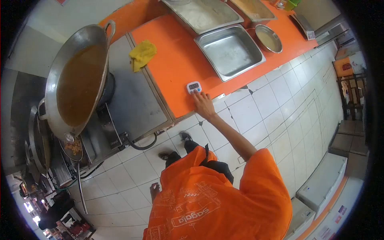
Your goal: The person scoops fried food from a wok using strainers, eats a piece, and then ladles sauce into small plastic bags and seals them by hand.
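Timer [193, 86]: lay face-up on the desk [172, 52].
Right hand [204, 106]: loosely spread, fingertips at its near edge, leaving its face readable.
Left hand [154, 189]: hung low; I couldn't tell its grip.

At six o'clock, the orange short-sleeved fabric shirt [240, 200] reads "sagala" in pale letters. The word slants upward rightward.

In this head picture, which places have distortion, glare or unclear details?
Head view: wide-angle bending curves the floor tiles, with black corners; whitish glare lies on the square steel pan; bright spots at lower left look washed out; the timer under the right hand has digits too small to read surely; the left hand is small and partly hidden.
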Action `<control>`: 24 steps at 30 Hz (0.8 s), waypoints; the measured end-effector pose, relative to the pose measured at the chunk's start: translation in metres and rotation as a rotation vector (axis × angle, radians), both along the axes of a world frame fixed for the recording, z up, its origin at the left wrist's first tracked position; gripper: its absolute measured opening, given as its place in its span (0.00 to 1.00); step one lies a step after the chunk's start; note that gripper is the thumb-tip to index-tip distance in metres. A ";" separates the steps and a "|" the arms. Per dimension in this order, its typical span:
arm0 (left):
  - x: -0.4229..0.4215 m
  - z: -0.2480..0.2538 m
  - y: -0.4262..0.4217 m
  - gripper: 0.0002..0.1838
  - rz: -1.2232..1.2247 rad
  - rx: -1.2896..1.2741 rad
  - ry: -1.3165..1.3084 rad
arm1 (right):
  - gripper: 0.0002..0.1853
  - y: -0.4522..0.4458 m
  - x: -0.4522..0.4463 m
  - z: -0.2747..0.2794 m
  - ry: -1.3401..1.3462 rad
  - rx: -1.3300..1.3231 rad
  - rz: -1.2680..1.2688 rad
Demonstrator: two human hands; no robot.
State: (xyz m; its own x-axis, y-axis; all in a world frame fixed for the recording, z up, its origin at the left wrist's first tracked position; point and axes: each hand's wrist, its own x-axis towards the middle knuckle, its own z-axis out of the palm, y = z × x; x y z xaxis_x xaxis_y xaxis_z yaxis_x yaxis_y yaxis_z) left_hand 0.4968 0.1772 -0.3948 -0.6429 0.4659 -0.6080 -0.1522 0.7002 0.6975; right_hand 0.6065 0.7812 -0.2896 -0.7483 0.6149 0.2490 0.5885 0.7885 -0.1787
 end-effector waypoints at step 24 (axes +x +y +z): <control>0.035 -0.021 -0.031 0.15 0.083 -0.185 -0.047 | 0.24 -0.003 -0.012 0.020 0.162 -0.010 -0.252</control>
